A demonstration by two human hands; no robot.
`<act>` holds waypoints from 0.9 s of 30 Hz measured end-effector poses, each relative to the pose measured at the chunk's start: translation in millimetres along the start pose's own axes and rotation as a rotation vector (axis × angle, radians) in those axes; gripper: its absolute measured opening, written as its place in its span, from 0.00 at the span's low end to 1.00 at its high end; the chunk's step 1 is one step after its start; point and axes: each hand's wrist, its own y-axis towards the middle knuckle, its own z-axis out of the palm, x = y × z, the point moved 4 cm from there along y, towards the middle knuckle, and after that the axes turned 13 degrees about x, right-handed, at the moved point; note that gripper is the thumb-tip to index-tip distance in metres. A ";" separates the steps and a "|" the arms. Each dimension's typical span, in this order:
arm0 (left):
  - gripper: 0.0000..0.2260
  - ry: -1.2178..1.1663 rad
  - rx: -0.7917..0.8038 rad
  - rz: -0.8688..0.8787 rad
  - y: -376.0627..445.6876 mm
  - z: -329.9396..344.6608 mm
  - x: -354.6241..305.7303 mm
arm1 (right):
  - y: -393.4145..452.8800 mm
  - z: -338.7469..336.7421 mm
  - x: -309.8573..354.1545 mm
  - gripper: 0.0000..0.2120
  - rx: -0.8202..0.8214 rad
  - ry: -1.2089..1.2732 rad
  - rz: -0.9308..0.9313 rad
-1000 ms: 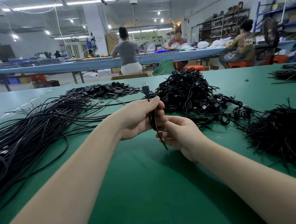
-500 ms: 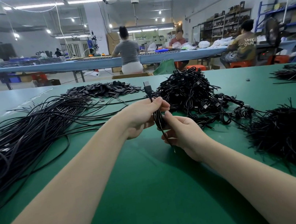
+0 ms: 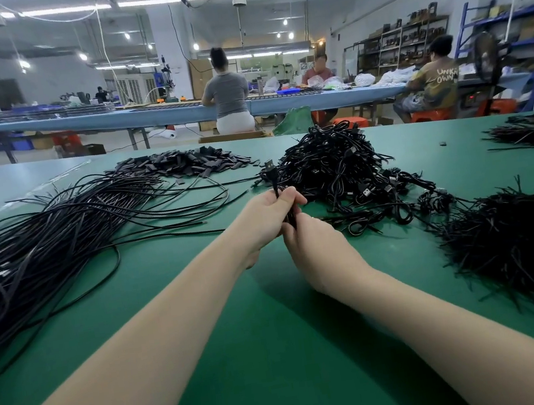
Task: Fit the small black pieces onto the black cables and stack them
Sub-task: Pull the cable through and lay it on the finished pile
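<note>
Left hand (image 3: 266,219): raised over the middle of the green table (image 3: 247,361), fingers curled tightly round a coiled black cable (image 3: 290,218), thumb pressed across the top of the coil.
Right hand (image 3: 317,250): just near of the left hand and touching it, seen from the back; fingers curled up against the lower part of the same cable; whether they pinch a small piece cannot be told.
Cable plug (image 3: 269,166): flat USB-type end standing upright above the left hand's fist, on a short straight run of cable.
Loose cables (image 3: 56,240): long straight black leads fanned over the left side of the table, ends pointing right.
Small black pieces (image 3: 183,164): flat heap at the far centre-left, beyond the loose cables.
Coiled cable stack (image 3: 332,164): tangled mound far of the hands and slightly right, plugs showing among the loops.
Black ties (image 3: 523,233): bristly pile at the near right, well apart from the hands.
Far bench (image 3: 142,117): long blue table with three seated persons, backs or sides turned.
</note>
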 end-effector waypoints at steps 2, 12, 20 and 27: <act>0.14 -0.030 0.040 -0.103 -1.0 1.8 3.0 | 0.5 0.9 -4.8 0.12 -0.018 -0.199 0.038; 0.24 1.619 -0.332 0.252 -8.8 2.8 19.1 | 7.6 -6.1 -36.6 0.08 0.084 -0.369 0.158; 0.11 1.809 -0.287 0.387 -7.3 12.1 17.2 | 12.8 -39.0 -40.0 0.16 0.253 -0.580 -0.099; 0.14 1.547 -0.163 0.372 -4.1 28.9 13.2 | 7.4 -61.5 -42.6 0.13 0.204 -0.881 -0.312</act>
